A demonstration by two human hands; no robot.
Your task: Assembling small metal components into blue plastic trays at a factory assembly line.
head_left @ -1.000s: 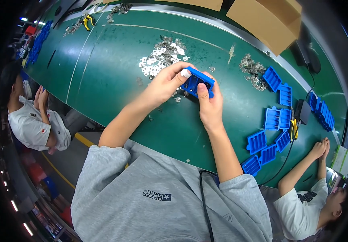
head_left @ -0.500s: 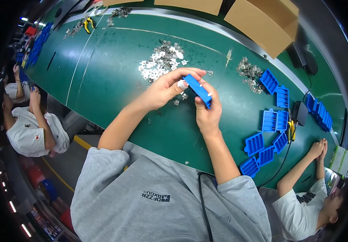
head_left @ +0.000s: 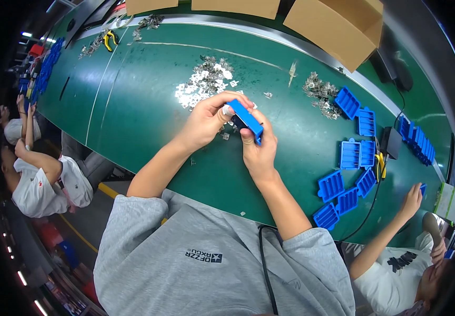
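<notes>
Both of my hands hold one blue plastic case (head_left: 249,120) in front of me above the green table, tilted with its long side toward me. My left hand (head_left: 202,124) grips its upper left end, the thumb wearing a white cover (head_left: 228,110). My right hand (head_left: 261,152) closes round the lower right end, thumb on the near side and fingers behind. The inside of the case is mostly turned away from view. Just beyond my hands lies a pile of small metal clips (head_left: 206,79), many of them bright white; a few loose clips (head_left: 225,136) lie close by.
Several open blue compartmented cases (head_left: 350,155) lie at the right, beside yellow-handled pliers (head_left: 379,166) and a black box (head_left: 392,145) with a cable. Another clip pile (head_left: 319,89) sits beyond them. Cardboard boxes (head_left: 338,31) line the back. Co-workers sit at both sides.
My hands and the case have shifted slightly left, and the case has turned a little. The person at right has parted their hands and raised one; the people at left have moved their arms.
</notes>
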